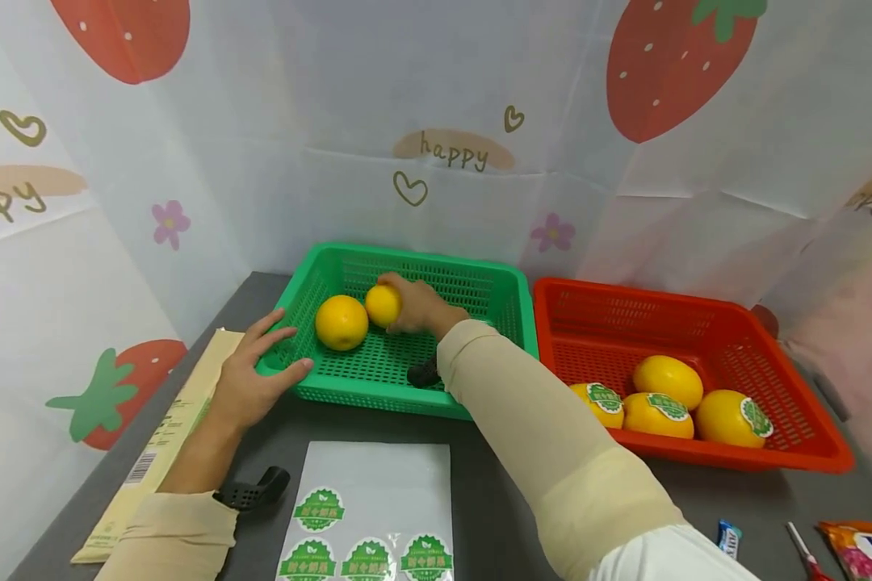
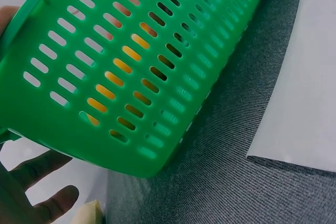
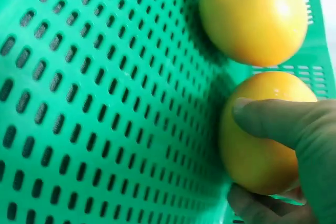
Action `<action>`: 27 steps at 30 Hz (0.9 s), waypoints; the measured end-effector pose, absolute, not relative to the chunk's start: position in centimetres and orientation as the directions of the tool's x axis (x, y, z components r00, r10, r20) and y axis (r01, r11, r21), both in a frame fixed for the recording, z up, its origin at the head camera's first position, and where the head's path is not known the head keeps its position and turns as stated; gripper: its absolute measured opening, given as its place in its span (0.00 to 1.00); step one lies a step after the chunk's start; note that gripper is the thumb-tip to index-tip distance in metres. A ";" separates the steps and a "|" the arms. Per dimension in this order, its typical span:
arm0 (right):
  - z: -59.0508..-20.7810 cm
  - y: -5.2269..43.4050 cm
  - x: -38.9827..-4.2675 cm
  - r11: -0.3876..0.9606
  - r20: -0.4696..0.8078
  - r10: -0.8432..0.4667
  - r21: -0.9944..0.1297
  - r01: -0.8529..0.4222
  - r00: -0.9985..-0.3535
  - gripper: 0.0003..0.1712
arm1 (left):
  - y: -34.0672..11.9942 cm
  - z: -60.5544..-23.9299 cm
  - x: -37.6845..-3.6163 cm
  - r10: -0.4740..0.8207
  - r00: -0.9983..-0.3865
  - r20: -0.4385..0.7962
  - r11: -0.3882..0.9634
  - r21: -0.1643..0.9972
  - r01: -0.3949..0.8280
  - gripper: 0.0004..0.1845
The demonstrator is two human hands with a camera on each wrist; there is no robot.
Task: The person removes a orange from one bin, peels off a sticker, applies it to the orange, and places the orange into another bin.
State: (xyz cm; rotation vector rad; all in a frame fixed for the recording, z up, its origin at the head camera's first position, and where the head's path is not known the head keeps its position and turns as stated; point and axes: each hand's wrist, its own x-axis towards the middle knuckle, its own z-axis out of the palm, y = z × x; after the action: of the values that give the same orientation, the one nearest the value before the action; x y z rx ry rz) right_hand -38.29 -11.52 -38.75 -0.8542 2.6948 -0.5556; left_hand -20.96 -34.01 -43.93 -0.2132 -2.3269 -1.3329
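Orange in hand: inside green basket, just at 3 o'clock of second orange.
Right hand: fingers curled round it from 3 o'clock.
Left hand: fingers spread, steadying basket's 8 o'clock corner.
Nearer hand: right.

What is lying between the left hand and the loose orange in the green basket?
Only the green basket wall: the left hand rests on its corner, and the loose orange sits just inside. The head view shows it.
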 end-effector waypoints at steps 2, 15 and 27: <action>-38.3 -10.9 -38.1 0.757 -0.117 -0.595 -0.414 -0.506 -0.795 0.44 | -33.7 -43.8 -20.9 -0.081 -0.889 0.451 0.521 0.779 0.348 0.27; -33.2 -2.9 -30.1 0.300 0.195 -0.611 -0.840 -0.452 -0.767 0.36 | -33.7 -43.5 -20.8 -0.070 -0.889 0.453 0.546 0.763 0.346 0.28; -41.0 9.2 -17.2 0.032 0.380 -0.539 -0.882 -0.469 -0.752 0.38 | -33.8 -43.1 -20.7 -0.039 -0.906 0.422 0.578 0.749 0.324 0.30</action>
State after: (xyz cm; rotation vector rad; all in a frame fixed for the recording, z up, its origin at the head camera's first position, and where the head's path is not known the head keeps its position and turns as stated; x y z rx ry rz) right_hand -17.17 9.16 -40.96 -1.0833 2.2145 -1.8519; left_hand -20.69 -33.84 -43.14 -0.2296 -2.4175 -1.2626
